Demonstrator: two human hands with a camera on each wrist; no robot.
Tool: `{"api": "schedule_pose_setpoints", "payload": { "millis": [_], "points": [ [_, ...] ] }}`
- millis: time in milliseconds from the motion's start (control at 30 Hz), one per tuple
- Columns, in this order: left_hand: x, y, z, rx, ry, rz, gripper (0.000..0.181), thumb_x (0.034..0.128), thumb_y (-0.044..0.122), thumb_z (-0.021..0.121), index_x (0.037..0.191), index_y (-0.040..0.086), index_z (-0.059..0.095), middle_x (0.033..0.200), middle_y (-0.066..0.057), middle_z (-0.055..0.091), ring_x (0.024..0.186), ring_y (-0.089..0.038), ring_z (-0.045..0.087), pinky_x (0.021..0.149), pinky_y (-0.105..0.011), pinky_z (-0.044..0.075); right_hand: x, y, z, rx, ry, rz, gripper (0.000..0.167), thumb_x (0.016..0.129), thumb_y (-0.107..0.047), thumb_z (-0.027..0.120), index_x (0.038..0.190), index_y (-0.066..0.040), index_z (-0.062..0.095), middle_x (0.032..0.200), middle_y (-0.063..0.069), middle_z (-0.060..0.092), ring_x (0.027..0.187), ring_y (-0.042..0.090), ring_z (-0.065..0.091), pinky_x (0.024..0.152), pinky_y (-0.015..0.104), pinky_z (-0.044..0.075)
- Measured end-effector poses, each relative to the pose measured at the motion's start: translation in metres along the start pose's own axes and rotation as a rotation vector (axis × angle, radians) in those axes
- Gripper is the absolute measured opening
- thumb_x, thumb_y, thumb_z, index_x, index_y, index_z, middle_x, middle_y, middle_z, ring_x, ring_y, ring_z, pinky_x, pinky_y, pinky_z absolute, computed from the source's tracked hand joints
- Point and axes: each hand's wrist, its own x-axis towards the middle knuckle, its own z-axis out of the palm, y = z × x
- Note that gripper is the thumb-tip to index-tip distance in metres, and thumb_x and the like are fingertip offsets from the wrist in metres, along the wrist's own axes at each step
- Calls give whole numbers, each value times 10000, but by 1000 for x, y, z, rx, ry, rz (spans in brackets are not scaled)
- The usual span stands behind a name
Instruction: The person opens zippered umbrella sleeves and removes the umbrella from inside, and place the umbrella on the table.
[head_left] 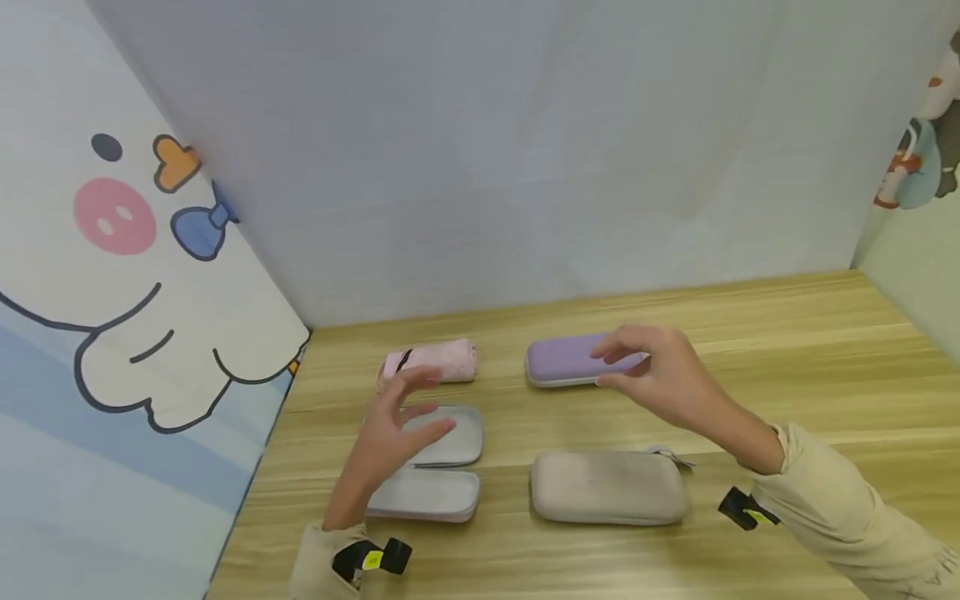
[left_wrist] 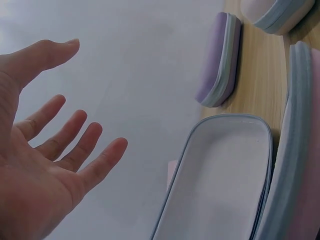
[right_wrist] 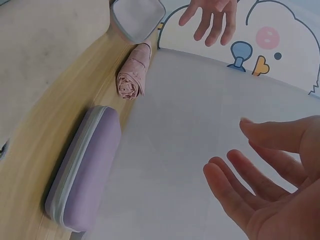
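Note:
My left hand (head_left: 382,442) hovers over an open zip case (head_left: 453,433) with a pale grey inside, its fingers spread and bent slightly. In the left wrist view nothing lies between the fingers of that hand (left_wrist: 55,165), and the case's two halves lie apart. Over the right end of a closed purple zip case (head_left: 562,360), my right hand (head_left: 660,379) hangs with thumb and fingers apart. The right wrist view shows this hand (right_wrist: 270,190) holding nothing, away from the purple case (right_wrist: 92,170). A closed beige zip case (head_left: 607,487) lies nearer the front.
A rolled pink fabric bundle (head_left: 446,360) with a black mark lies behind the open case. The wooden table (head_left: 787,350) meets a pale backdrop (head_left: 562,167) at its far edge. A cartoon-printed panel (head_left: 150,333) stands along the left side.

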Motion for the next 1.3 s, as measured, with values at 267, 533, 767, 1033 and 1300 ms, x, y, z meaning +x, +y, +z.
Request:
{"api": "schedule_pose_setpoints", "payload": {
  "millis": [267,533,767,1033,1300],
  "points": [
    [-1,0,9,-12,-51,21,604,807,3,728,1340,111,466,1345,-64,454,1224,-231,436,954,-410,450,-15,12,-4,-6,-1,11,218,749,48,756,936,-52,705,908,47,690,830,210,653,625,268,547],
    [1,-1,23,-38,-120,-10,614,801,6,736,1338,117,460,1369,-57,431,1239,-252,420,953,-434,447,-32,23,-6,-2,6,84,201,769,39,737,948,-47,706,947,63,684,861,238,656,658,261,545],
    [1,0,32,-55,-136,-47,625,785,1,748,1331,118,467,1361,-64,436,1229,-268,428,949,-422,453,-41,34,-6,5,6,106,199,763,43,739,940,-43,707,955,97,685,856,252,657,652,245,543],
    [1,-10,43,-76,-172,-61,665,766,14,770,1342,134,458,1365,-59,435,1230,-258,433,947,-390,457,-53,49,-10,-8,-5,127,205,770,30,741,950,-63,712,955,76,683,858,255,653,645,238,540],
    [2,-13,53,-81,-193,-75,654,766,33,777,1331,118,460,1356,-59,438,1222,-246,445,946,-435,452,-64,63,-11,17,-15,143,197,748,80,733,900,-43,703,891,67,672,809,262,663,629,237,543]
  ]
}}
